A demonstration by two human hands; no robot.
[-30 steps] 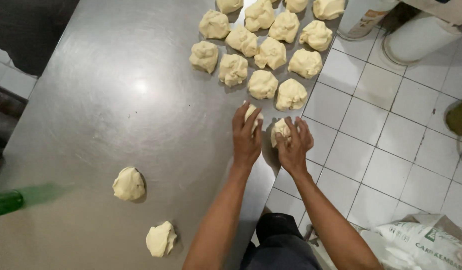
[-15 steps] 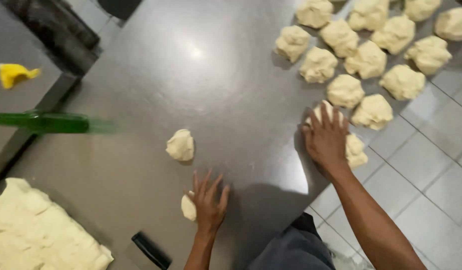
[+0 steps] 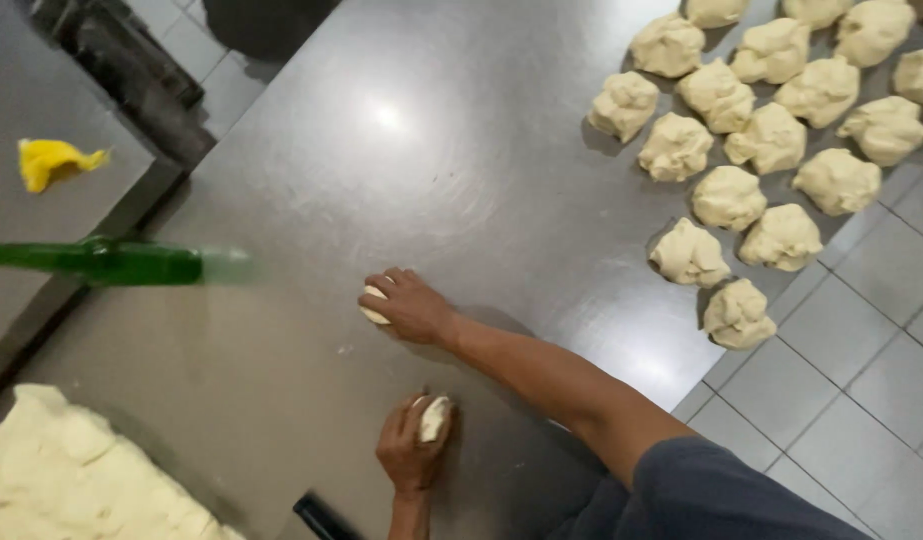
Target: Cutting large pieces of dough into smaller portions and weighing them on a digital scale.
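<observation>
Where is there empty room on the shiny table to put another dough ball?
The widest bare steel lies between the green bottle and the dough balls, beyond the right hand. A smaller patch sits between the two hands and the ball rows. It is crowded at far right, and by the dough slab near the left hand.

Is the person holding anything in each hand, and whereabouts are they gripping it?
Each hand cups a small dough piece from above: right hand over one, left hand over another, both on the steel table.
</observation>
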